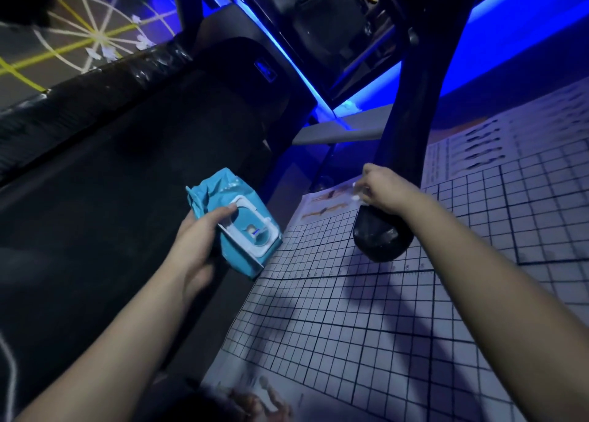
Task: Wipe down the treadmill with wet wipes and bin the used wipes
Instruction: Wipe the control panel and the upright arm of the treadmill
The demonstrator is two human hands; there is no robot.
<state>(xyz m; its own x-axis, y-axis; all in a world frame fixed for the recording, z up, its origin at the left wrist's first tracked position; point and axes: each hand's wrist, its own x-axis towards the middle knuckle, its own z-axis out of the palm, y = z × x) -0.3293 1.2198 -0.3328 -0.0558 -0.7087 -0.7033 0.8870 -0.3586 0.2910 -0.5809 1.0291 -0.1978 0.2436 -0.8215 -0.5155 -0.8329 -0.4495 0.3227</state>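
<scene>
The treadmill [127, 166] fills the left and far part of the view, its dark belt running from near left toward the far console, lit blue along one edge; to the right of it a gridded mat [414, 326] covers the floor, printed with small exercise figures at its far and near ends. A thick black handrail [411, 128] slopes down from the far right and ends in a rounded tip above the mat; part of that tip looks shiny, perhaps damp, though the dim light makes this uncertain.

The teal wipe pack [236, 217] hangs over the belt's right edge, gripped by the left hand [194, 240], thumb on the white lid and fingers wrapped beneath. The right hand [382, 189] rests on the handrail near its tip; its fingers are curled round a white wipe [358, 196], of which only a small crumpled edge shows, pressed to the rail.

Judging from this, the wiping is under way on the handrail; the belt, console and far frame show no sign either way. No bin is in view, so binning the wipe remains to be done.
</scene>
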